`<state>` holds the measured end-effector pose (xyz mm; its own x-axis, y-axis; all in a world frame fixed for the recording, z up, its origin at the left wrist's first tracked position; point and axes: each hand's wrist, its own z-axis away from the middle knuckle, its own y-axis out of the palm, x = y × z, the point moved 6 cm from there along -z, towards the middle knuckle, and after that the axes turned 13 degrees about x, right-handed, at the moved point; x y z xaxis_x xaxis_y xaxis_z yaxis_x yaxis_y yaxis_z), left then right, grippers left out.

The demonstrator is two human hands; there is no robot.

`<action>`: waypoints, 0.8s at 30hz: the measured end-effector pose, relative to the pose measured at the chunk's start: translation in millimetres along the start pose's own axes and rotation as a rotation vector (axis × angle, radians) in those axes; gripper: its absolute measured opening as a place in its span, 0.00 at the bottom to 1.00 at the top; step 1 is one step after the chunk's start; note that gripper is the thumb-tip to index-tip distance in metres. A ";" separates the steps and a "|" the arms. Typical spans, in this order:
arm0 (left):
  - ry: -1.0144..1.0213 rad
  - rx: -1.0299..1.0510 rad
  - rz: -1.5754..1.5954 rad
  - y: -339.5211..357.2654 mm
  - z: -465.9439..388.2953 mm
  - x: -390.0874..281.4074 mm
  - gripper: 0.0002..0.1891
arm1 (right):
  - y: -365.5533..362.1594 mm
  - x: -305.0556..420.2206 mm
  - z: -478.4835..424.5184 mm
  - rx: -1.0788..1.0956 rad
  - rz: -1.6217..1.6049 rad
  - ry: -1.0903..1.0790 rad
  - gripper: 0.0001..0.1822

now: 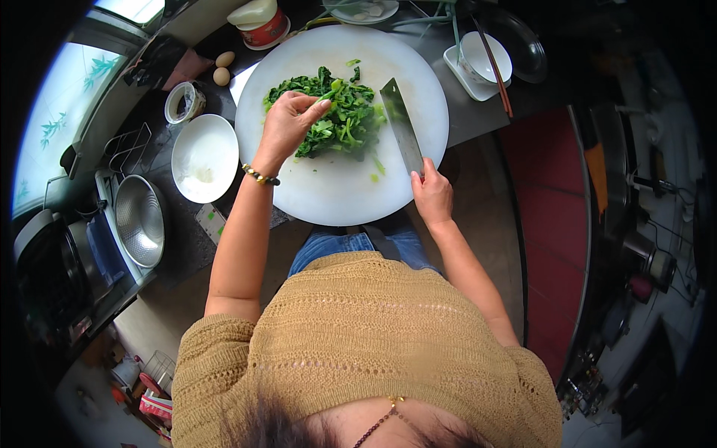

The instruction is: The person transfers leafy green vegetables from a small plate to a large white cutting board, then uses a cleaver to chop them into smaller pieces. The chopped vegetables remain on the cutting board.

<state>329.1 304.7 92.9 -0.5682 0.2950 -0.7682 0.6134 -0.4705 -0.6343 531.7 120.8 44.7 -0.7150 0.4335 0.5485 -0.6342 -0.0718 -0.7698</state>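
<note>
A heap of chopped leafy greens (344, 120) lies on a round white cutting board (347, 193). Above the heap's left part, my left hand (291, 120) pinches a piece of green stalk (327, 95) between thumb and fingers. My right hand (432, 193) grips the handle end of a cleaver (401, 126), which is over the board's right side, beside the greens. The cleaver's handle is hidden in my fist. A few small green scraps lie apart from the heap, near the blade and at the board's far part.
Left of the board are a white plate (205, 179), a small tub (185, 102), two eggs (222, 77) and a metal colander or bowl (140, 221). At the right back, a white bowl (476, 56) stands on a white dish with chopsticks (496, 75) across it. A red tub (266, 33) is at the back left.
</note>
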 end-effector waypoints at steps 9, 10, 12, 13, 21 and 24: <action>-0.183 0.106 0.307 35.0 7.2 13.3 0.11 | 0.1 0.3 0.0 -0.009 0.016 -0.009 0.13; -0.167 0.000 0.156 35.9 8.8 11.4 0.11 | 0.4 0.5 0.2 -0.009 0.017 -0.011 0.13; -0.038 -0.181 -0.256 39.1 16.7 -20.2 0.13 | 0.4 0.1 0.4 -0.014 0.019 -0.005 0.13; -0.027 -0.203 -0.498 44.0 18.4 -34.5 0.13 | 0.6 0.9 0.3 -0.016 0.020 -0.005 0.13; -0.071 -0.036 -0.745 87.9 11.3 -22.0 0.05 | 1.2 -2.1 0.4 -0.072 0.029 -0.045 0.16; -0.075 -0.188 -0.369 40.3 6.5 -24.6 0.05 | 0.3 -3.1 -0.2 -0.038 0.012 -0.010 0.14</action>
<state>364.3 273.0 86.8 -0.8027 0.3501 -0.4828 0.4470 -0.1828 -0.8757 533.7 119.7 42.7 -0.7257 0.4240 0.5419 -0.6137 -0.0425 -0.7884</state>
